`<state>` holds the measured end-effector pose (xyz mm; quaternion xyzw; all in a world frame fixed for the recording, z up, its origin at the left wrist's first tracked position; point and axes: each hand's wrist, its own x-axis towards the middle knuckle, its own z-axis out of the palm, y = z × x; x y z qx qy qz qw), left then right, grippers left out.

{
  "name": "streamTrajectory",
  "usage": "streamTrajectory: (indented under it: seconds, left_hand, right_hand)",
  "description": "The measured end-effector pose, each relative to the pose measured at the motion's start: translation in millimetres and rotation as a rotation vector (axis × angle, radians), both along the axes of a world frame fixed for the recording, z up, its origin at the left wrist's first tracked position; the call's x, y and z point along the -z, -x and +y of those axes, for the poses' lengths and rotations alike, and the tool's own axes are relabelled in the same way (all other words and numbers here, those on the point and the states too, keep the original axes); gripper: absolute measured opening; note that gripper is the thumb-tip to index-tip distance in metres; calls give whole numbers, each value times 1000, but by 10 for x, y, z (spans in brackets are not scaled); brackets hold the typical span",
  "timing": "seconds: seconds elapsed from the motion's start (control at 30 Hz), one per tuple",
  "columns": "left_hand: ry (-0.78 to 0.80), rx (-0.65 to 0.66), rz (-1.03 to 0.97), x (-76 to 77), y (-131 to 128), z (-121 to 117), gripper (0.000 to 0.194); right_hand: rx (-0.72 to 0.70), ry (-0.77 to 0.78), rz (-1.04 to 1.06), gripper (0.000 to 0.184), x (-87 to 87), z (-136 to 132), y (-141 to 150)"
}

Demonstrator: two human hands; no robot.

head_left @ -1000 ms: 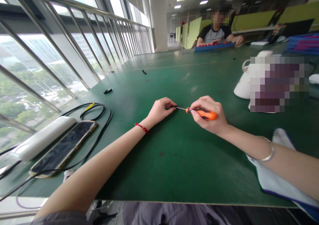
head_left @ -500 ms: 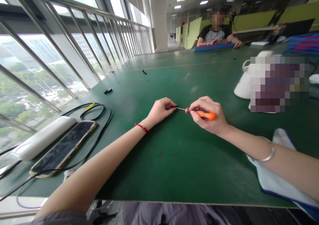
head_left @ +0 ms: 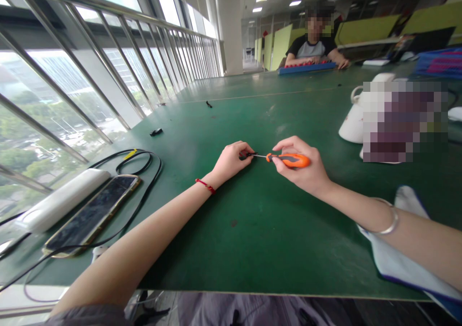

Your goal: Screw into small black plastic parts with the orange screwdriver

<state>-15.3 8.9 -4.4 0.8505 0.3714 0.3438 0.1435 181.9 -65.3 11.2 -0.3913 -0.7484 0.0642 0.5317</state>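
Observation:
My left hand (head_left: 234,158) pinches a small black piece (head_left: 253,154) between thumb and fingers, just above or on the green table (head_left: 252,249). Most of that piece is hidden by the fingers, so its kind does not show. In my right hand (head_left: 305,165) is a screwdriver (head_left: 294,160) with an orange and dark grey handle. Its thin metal shaft points left and its tip meets the black piece. The thumb lies along the near side of the handle, while the index finger is lifted off its far side.
At left lie a phone (head_left: 96,215), a white bar-shaped box (head_left: 65,198) and a looped black cable (head_left: 159,172). Small black parts (head_left: 156,132) sit farther back. A white mug (head_left: 352,124) and a cloth (head_left: 390,254) are at right. Across the table, a person (head_left: 313,49) works at a blue tray (head_left: 306,68).
The screwdriver handle has turned and shifted slightly left, and my right fingers have opened a little around it. My left hand stays in place. The blue tray across the table has moved slightly left.

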Motion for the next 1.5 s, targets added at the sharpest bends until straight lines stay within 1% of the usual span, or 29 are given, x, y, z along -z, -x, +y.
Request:
streamTrajectory:
  seconds: [0.07,0.13,0.17,0.27,0.3,0.37,0.4,0.5,0.57,0.6,0.63,0.7,0.73,0.8,0.83,0.93,0.97,1.0,1.03,1.1,1.13,1.17,1.2,1.3,1.37,1.4,1.5]
  left_hand:
    - [-25,-11,20,4,0,1,10]
    - [-46,-19,38,5,-1,-2,10]
    - [-56,-24,45,4,-2,-4,11]
    - [-74,-34,58,-1,-7,-12,10]
    - [-75,-36,60,-3,-8,-15,10]
    - [-76,-44,60,-7,-10,-19,10]
    - [-75,-49,60,-9,-11,-21,10]
    - [-71,-53,58,-11,-11,-23,9]
    - [-67,-47,59,-13,-12,-25,10]
    - [-68,-46,59,-15,-12,-26,10]
    - [-68,-48,61,-16,-13,-27,10]
    - [-69,-53,64,-18,-14,-29,10]
    - [-67,-55,65,-19,-15,-29,10]
    - [-63,-56,65,-19,-15,-28,10]
    - [-61,-57,64,-18,-15,-26,10]
    - [-57,-55,61,-12,-13,-22,9]
    - [-58,-51,60,-10,-11,-21,9]
    - [-58,-46,59,-9,-10,-19,9]
    - [-59,-42,56,-7,-8,-18,9]
    - [-58,-38,53,-4,-6,-16,9]
    - [-57,-37,53,-2,-5,-15,9]
    - [-56,-39,54,0,-5,-14,9]
    - [-55,-41,56,2,-5,-12,8]
    - [-54,-48,62,8,-6,-5,7]
    - [-57,-44,60,11,-6,0,8]
    - [-59,-40,59,12,-5,2,8]
    - [-61,-33,54,16,-5,7,8]
  right_hand:
    - [-13,-20,32,23,-5,3,5]
    - [-30,-17,53,29,-13,3,9]
    - [-32,0,47,28,-16,0,9]
    - [7,32,-29,11,-20,-14,9]
    - [18,34,-43,8,-19,-19,9]
    - [28,17,-20,7,-16,-22,9]
    - [22,-4,8,10,-16,-19,9]
    - [-21,-89,81,30,-18,-6,13]
    - [-36,-91,84,38,-22,-4,18]
    - [-26,-69,66,37,-23,-7,21]
    - [-3,-46,39,30,-23,-13,23]
    - [50,-21,-14,10,-21,-27,28]
    - [71,-24,-24,6,-19,-33,30]
    - [90,-56,-6,5,-16,-36,29]
    - [87,-75,13,8,-14,-34,27]
    - [65,-113,63,34,-13,-19,18]
    - [55,-106,62,38,-13,-16,15]
    - [51,-89,48,38,-13,-16,14]
    - [56,-71,23,32,-13,-19,14]
    - [73,-45,-26,13,-12,-31,17]
    - [81,-45,-40,7,-12,-37,19]
    - [87,-57,-40,5,-13,-41,21]
    - [86,-76,-31,5,-14,-43,23]
    - [61,-113,-2,27,-21,-36,27]
    - [45,-98,-21,37,-27,-31,30]
    - [43,-75,-44,36,-28,-31,31]
    - [63,-3,-94,16,-25,-39,33]
